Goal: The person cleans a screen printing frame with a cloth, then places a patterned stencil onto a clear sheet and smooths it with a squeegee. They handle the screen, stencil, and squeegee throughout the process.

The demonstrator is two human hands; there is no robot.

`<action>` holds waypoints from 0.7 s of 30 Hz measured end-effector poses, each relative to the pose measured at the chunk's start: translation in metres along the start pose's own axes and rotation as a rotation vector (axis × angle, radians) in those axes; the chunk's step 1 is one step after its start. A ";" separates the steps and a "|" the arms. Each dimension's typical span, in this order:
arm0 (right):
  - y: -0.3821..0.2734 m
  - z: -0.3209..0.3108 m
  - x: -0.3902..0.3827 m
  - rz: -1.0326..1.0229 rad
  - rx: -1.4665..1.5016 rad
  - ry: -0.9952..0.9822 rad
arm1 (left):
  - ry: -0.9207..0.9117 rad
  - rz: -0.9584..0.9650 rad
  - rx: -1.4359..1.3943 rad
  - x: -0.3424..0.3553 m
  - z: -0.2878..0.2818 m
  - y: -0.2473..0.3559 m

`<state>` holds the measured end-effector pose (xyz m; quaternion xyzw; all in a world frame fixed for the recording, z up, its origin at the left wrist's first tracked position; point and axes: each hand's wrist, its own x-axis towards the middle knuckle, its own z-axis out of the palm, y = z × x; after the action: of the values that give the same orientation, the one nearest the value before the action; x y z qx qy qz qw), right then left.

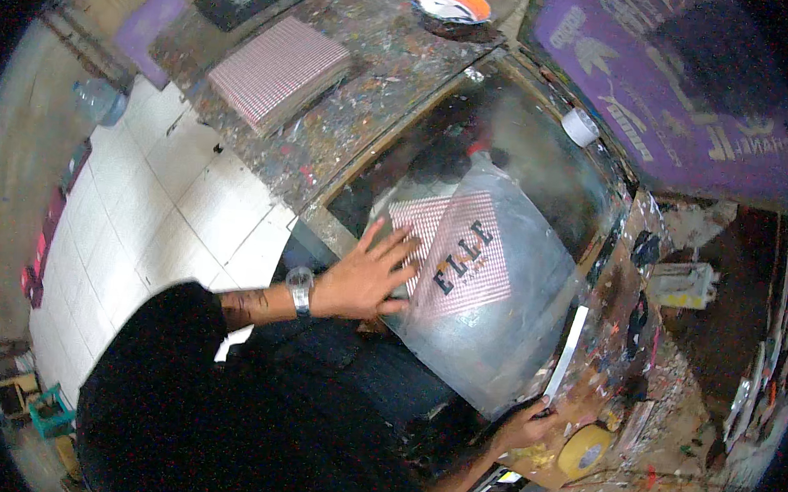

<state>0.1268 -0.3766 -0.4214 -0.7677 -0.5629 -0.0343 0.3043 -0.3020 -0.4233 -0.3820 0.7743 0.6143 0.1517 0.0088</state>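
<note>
Checked piece (460, 216), red and white, dark lettering: on the dark framed panel (553, 125), apparently partly beneath a clear sheet (534, 265). Left hand (364, 279): grip spread, fingertips at the piece's left edge. Right hand (524, 427): at the sheet's lower corner, by a white strip (569, 350); cannot tell whether its grip pinches. Desk (372, 98): checked stack (278, 69), orange-and-white bowl (449, 3)
</note>
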 end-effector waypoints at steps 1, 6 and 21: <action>-0.004 -0.001 0.001 -0.028 -0.031 0.021 | -0.026 -0.002 0.004 -0.004 0.002 0.013; -0.020 -0.002 0.002 0.045 0.042 -0.012 | -0.127 -0.041 -0.209 -0.023 0.023 0.050; -0.008 -0.001 -0.001 0.044 0.026 0.001 | -0.181 0.030 -0.110 0.026 -0.007 -0.064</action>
<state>0.1197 -0.3766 -0.4179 -0.7758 -0.5461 -0.0206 0.3153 -0.3595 -0.3837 -0.3825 0.7924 0.5899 0.1147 0.1047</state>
